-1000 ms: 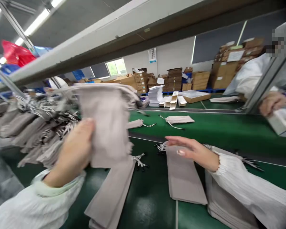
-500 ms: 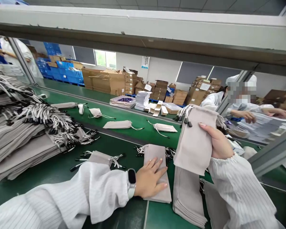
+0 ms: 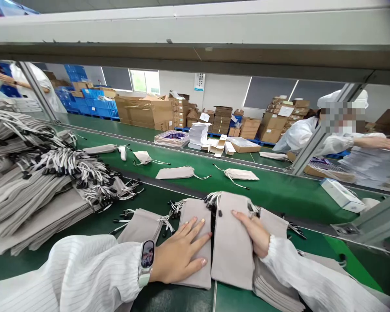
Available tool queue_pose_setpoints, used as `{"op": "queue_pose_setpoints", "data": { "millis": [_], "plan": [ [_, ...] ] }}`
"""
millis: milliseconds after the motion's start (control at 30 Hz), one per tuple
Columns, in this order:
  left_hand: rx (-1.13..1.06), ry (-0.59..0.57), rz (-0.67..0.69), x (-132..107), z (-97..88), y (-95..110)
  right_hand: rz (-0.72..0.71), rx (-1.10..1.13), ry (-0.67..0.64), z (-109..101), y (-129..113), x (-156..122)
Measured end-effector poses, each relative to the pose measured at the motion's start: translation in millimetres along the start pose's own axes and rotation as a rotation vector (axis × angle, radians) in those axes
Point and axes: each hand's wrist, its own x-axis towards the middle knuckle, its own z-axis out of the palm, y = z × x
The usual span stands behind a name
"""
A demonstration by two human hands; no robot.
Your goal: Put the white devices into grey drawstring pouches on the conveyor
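Observation:
My left hand (image 3: 178, 255) lies flat with fingers spread on a stack of grey drawstring pouches (image 3: 195, 214) on the green table. My right hand (image 3: 255, 234) grips a bundle of grey pouches (image 3: 230, 247), thumb on top, resting it on another pouch stack (image 3: 273, 288) just right of the first. A third pouch stack (image 3: 141, 225) lies left of my left hand. A smartwatch (image 3: 147, 256) sits on my left wrist.
A large heap of grey pouches with white cords (image 3: 35, 182) fills the left. Single pouches (image 3: 177, 172) ride the green conveyor (image 3: 279, 190) beyond. A white box (image 3: 341, 195) lies right. A co-worker in white (image 3: 315, 132) works opposite. Cardboard boxes (image 3: 149, 112) stand behind.
My right hand has lowered the pouch bundle from mid-air onto the right stack. My left hand stays flat on the middle stack. A second ago my left hand held a pouch up.

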Motion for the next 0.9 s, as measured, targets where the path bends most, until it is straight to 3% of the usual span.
{"op": "queue_pose_setpoints", "data": {
  "millis": [133, 233, 267, 333, 400, 500, 567, 633, 700, 767, 833, 900],
  "plan": [
    [0.029, 0.014, 0.003, -1.6, 3.9, -1.3, 0.027, -0.325, -0.116, -6.9, 11.2, 3.3],
    [0.046, 0.019, 0.015, 0.5, 0.8, -0.1, 0.042, -0.945, -0.071, -16.6, -7.1, 3.2],
    [0.049, 0.022, 0.021, 0.3, -3.1, 0.3, -0.052, -1.194, -0.003, -19.6, -15.7, 0.9],
    [0.058, 0.071, 0.004, -3.9, -14.4, -0.5, -0.384, -1.609, 0.155, -23.4, -31.2, -9.2],
    [0.077, 0.172, -0.074, -14.2, -25.4, -6.1, -0.712, -1.783, 0.226, -23.3, -37.8, -25.2],
    [0.175, 0.298, -0.221, -36.9, -26.2, -26.1, -0.964, -1.749, -0.001, -17.3, -22.4, -47.2],
    [0.241, 0.318, -0.271, -50.9, -14.0, -42.5, -0.953, -1.69, -0.154, -13.2, -0.7, -52.5],
    [0.249, 0.277, -0.298, -59.3, -0.1, -54.5, -0.817, -1.594, -0.199, -12.7, 17.7, -49.5],
    [0.248, 0.221, -0.312, -58.7, 4.6, -57.8, -0.657, -1.408, -0.162, -17.9, 23.2, -42.6],
    [0.264, 0.195, -0.293, -46.2, -4.2, -50.4, -0.553, -1.216, -0.052, -28.6, 15.5, -37.4],
    [0.287, 0.223, -0.209, -20.4, -20.9, -34.4, -0.495, -1.082, 0.099, -40.8, 3.0, -36.5],
    [0.283, 0.279, -0.021, 16.9, -33.5, -15.2, -0.401, -0.984, 0.16, -49.3, -4.3, -39.1]
  ]
}}
